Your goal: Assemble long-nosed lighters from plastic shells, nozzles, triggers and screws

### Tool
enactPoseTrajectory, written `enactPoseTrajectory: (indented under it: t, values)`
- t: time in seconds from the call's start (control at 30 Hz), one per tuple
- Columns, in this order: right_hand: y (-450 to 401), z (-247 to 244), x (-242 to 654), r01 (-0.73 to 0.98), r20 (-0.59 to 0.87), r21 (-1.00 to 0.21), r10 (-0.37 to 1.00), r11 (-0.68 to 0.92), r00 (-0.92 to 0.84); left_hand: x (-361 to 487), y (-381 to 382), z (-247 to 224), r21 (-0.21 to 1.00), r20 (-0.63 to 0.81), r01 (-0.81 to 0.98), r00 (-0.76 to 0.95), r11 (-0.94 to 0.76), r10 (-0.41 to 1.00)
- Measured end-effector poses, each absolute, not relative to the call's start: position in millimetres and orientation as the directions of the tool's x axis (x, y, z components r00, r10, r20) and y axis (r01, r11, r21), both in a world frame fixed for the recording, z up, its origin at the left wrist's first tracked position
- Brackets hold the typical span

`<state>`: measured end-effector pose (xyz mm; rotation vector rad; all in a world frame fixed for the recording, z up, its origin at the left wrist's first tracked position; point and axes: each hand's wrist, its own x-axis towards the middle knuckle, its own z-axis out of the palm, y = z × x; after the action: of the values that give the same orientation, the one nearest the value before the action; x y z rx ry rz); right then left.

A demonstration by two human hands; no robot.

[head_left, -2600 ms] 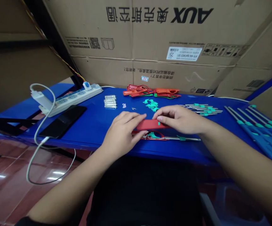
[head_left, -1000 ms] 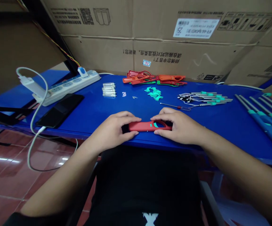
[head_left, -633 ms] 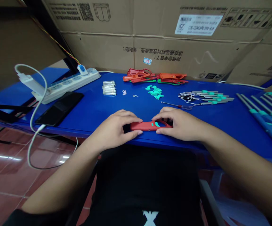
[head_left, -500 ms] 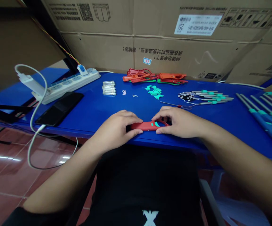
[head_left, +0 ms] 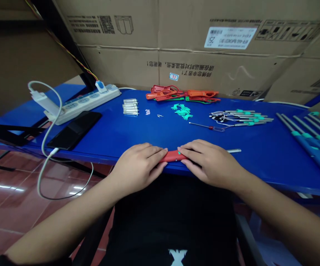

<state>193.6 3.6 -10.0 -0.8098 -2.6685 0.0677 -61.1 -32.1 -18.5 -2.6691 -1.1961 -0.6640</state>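
Note:
Both my hands grip a red utility lighter [head_left: 173, 156] over the front edge of the blue table. My left hand [head_left: 142, 164] is wrapped around its left end, thumb below and fingers on top. Around the right part closes my right hand [head_left: 211, 162], hiding most of that end. A bit of green shows by the right fingertips. The lighter's metal tube [head_left: 234, 150] sticks out beyond my right hand. Behind the hands lies a screwdriver [head_left: 211, 128] with a clear and red handle.
Red and orange lighter shells [head_left: 167, 92], green triggers [head_left: 182, 111], clear fuel tanks [head_left: 130, 107] and wired metal tubes [head_left: 248, 117] lie toward the back. Blue lighters [head_left: 315, 142] are at the right. A phone [head_left: 75, 130] and power strip [head_left: 85, 101] stand left, before a cardboard box [head_left: 182, 37].
My right hand has slid over the lighter's loop end and now covers it. The metal tube has come into sight on the right. The view has shifted slightly.

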Motion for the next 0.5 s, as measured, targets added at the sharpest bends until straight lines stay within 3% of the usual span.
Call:
enactPoseTrajectory:
  t: [0.23, 0.5]
  values:
    - [2.7, -8.3, 194.4, 0.552, 0.309, -0.147, 0.569, 0.820, -0.762, -57.9, -30.8, -23.0, -0.036, 0.487, 0.723, 0.616, -0.690, 0.619]
    - [-1.2, -11.3, 190.6, 0.565, 0.397, -0.131, 0.566, 0.815, -0.723, -59.2, -32.0, -30.1, 0.048, 0.563, 0.711, 0.561, -0.702, 0.607]
